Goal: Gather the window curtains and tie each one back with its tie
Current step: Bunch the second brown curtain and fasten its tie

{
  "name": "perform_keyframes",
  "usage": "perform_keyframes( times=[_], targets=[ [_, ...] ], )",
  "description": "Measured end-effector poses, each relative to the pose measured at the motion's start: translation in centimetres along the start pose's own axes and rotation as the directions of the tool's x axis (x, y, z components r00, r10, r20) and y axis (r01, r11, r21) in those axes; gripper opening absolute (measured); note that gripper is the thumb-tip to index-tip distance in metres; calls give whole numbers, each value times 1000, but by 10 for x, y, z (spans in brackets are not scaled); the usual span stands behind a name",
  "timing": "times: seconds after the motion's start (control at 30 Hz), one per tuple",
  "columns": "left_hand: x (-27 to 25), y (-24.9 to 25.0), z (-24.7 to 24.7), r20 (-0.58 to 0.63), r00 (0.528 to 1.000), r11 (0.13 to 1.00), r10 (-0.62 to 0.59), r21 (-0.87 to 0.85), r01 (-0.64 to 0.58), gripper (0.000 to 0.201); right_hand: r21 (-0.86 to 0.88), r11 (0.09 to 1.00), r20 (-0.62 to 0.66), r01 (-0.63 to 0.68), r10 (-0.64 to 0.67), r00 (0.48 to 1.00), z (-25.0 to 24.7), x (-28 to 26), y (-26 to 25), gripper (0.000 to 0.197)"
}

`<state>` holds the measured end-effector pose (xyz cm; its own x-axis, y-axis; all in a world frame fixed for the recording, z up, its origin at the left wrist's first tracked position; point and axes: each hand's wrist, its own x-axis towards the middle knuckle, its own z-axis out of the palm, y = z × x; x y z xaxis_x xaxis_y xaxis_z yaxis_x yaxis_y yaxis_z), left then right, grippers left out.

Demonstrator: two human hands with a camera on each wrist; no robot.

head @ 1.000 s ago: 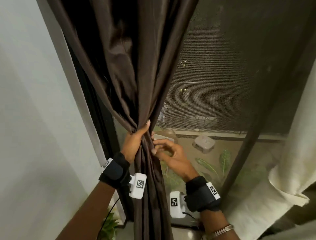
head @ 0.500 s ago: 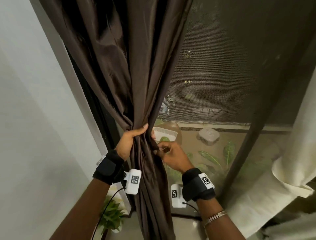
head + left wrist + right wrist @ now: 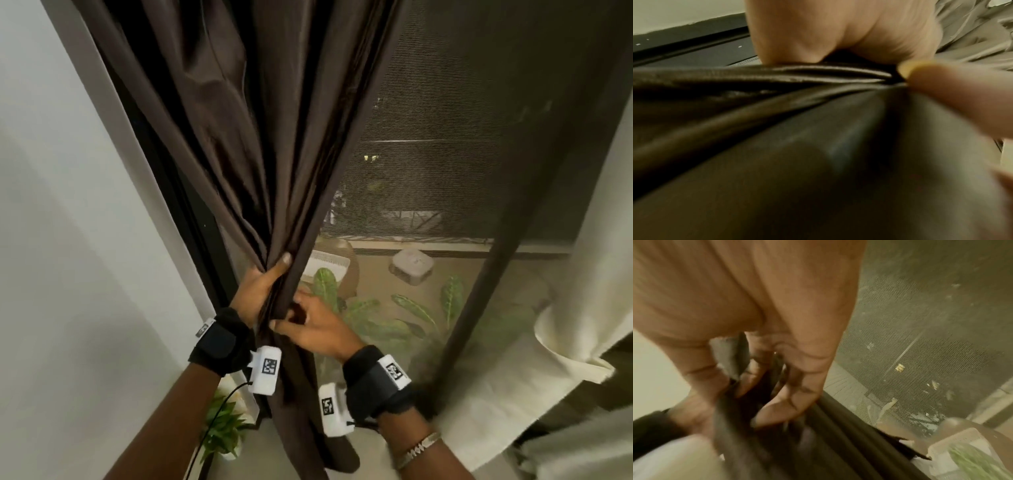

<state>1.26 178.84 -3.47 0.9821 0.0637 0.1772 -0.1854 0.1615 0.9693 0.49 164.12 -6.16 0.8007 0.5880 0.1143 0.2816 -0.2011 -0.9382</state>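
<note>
Middle of frame, low: brown curtain (image 3: 260, 164) bunched, long way runs up-down. Left hand (image 3: 255, 291) wrapped round bunch from left, higher up. Right hand (image 3: 313, 325) just below on right, fingers curled, pinching folds. No tie seen. Cream curtain (image 3: 582, 308) far right, loose.

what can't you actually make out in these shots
- The tie: in no view; I cannot tell whether one is on the brown curtain, whose gathered folds and both hands cover that spot.
- Left hand fingers: head view, wrapped behind the folds; left wrist view is blurred.
- Right hand fingertips: right wrist view is smeared, so how firmly they pinch the folds is unclear.
- Curtain top and rod: cut off by the head view's upper edge.
</note>
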Motion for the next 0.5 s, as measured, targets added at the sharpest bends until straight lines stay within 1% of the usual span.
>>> perform_keyframes(
  times=[0.03,0.07,0.1,0.13,0.2,0.23,0.27,0.3,0.33,0.37,0.4,0.43,0.47,0.5],
  targets=[
    [0,-4,-4,28,1000,999,-10,37,9,46,-57,998,-65,26,-29,997,5,3,-1,31],
    [-2,-6,-7,49,999,995,-17,102,11,45,-87,996,-134,34,-45,990,9,4,-4,33],
    [-3,-6,-10,77,997,985,-16,170,2,37,-131,990,-185,47,-71,980,11,6,-6,34],
    [-4,-5,-9,95,995,971,-30,239,7,35,-173,982,-212,76,-113,971,13,6,-9,37],
    [-4,-1,-5,81,995,944,-62,327,33,34,-227,964,-189,140,-185,964,13,5,-11,49],
    [-4,2,-2,54,997,939,-56,344,35,32,-232,960,-147,156,-193,970,12,3,-11,53],
    [-4,4,1,29,999,946,-22,324,11,27,-233,961,-99,148,-175,980,11,2,-11,49],
    [-2,6,3,3,1000,967,11,253,-12,19,-220,965,-58,142,-158,986,7,1,-9,39],
    [-1,8,4,-12,1000,990,15,137,-14,15,-176,976,-24,130,-136,990,3,0,-5,28],
    [0,9,3,-22,1000,1000,-21,-7,21,19,-77,991,-3,105,-105,994,-1,0,-1,19],
    [2,9,0,-6,996,983,-86,-162,84,25,69,997,1,46,-46,999,-6,0,2,12],
    [3,10,-3,27,987,943,-159,-291,160,29,266,963,1,-37,38,999,-12,1,3,6],
    [4,10,-6,71,974,897,-217,-380,227,32,429,897,10,-108,114,993,-18,1,4,4],
    [5,10,-9,104,963,864,-249,-424,270,34,525,835,25,-165,179,984,-23,2,5,8]
  ],
)
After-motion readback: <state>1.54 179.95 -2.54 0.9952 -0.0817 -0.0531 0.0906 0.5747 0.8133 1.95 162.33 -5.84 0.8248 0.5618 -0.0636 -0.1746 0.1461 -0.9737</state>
